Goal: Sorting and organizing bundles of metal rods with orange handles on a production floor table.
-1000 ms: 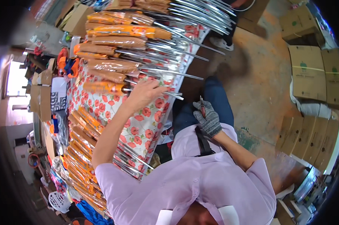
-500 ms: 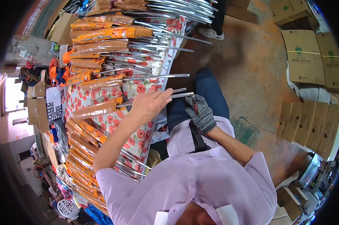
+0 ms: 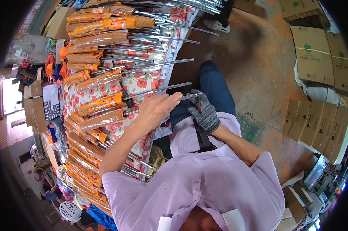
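My bare left hand (image 3: pixel 155 111) is closed around a thin silver metal rod (image 3: pixel 190 96). The rod's other end runs into a brown sleeve in clear wrap (image 3: pixel 101 120) on the table. My right hand (image 3: pixel 206 116), in a grey knitted glove, is closed at the rod's free end, above my lap. A small dark-red thing (image 3: pixel 198 105) shows between the gloved fingers; its kind is unclear. Just beyond my left hand lies another silver rod (image 3: pixel 162 90) with an orange printed sleeve (image 3: pixel 101 104), its tip jutting past the table edge.
Several similar sleeved rods (image 3: pixel 104 24) lie in rows at the far side, and a pile of orange sleeves (image 3: pixel 83 169) lies nearer. A red-flowered cloth (image 3: pixel 142 82) covers the table. Cardboard boxes (image 3: pixel 312 56) stand on the right. Beyond the table is another person's shoe (image 3: pixel 217 25).
The two sleeved rods by my left hand were close together and now lie apart, one farther away. My left hand has shifted slightly toward my right hand, which stays near the rod's end.
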`<state>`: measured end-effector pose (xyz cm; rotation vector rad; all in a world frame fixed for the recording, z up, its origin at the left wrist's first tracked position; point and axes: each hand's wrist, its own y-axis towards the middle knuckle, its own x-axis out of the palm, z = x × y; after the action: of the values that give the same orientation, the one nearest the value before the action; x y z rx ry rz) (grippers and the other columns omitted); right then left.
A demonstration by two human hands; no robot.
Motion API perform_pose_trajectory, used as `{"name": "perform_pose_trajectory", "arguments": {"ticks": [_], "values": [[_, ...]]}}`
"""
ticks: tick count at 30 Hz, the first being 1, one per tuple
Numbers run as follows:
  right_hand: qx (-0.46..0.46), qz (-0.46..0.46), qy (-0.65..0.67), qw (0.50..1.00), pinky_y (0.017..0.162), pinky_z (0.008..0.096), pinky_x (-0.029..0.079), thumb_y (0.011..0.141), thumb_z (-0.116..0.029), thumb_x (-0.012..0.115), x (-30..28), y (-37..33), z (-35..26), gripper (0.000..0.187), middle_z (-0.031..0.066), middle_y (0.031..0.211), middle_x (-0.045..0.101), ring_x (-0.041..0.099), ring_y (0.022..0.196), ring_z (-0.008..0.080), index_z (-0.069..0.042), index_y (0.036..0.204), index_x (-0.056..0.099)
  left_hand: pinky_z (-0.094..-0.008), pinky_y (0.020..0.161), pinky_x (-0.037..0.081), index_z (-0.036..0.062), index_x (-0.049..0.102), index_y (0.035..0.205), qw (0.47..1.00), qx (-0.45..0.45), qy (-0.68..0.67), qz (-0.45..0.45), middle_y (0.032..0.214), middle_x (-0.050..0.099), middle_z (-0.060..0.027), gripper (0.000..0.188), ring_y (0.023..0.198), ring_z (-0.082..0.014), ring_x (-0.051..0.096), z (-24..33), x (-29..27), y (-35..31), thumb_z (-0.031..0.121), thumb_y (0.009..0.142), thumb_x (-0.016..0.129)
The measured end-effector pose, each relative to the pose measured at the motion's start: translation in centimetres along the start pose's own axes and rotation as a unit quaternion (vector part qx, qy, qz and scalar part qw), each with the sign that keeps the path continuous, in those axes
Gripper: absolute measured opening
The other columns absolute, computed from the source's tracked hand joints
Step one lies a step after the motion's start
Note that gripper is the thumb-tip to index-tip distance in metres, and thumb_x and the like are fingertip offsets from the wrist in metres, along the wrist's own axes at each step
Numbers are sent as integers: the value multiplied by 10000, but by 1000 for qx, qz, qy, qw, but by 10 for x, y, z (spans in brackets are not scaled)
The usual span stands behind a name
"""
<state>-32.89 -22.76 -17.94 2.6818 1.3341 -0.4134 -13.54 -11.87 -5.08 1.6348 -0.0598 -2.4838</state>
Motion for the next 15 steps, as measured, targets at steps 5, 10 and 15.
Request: {"name": "perform_pose_trajectory", "arguments": {"ticks": [5,10,15], "values": [[-25,30,12,999,1001,399,503,922,-195,722,6,0,3,515,183,1363,586,615,1216,349,-36,1380,549,-407,529,476,197,681,1277,1000,1,-3,12,718,564,-56,373,612,-263,600,2,0,2,162,913,752],[-14,29,-1,999,942,455,516,898,-215,743,3,0,-3,446,209,1242,609,622,1109,412,-27,1277,602,-395,518,462,203,682,1285,1000,2,8,16,689,528,-51,394,585,-245,572,3,0,3,161,903,766],[-58,13,-16,998,863,462,528,887,-199,740,-3,-2,-10,379,202,1129,631,640,1005,413,-16,1195,618,-389,488,445,198,668,1257,1000,20,15,17,671,510,-40,340,565,-232,566,4,-3,2,203,926,744]]}}
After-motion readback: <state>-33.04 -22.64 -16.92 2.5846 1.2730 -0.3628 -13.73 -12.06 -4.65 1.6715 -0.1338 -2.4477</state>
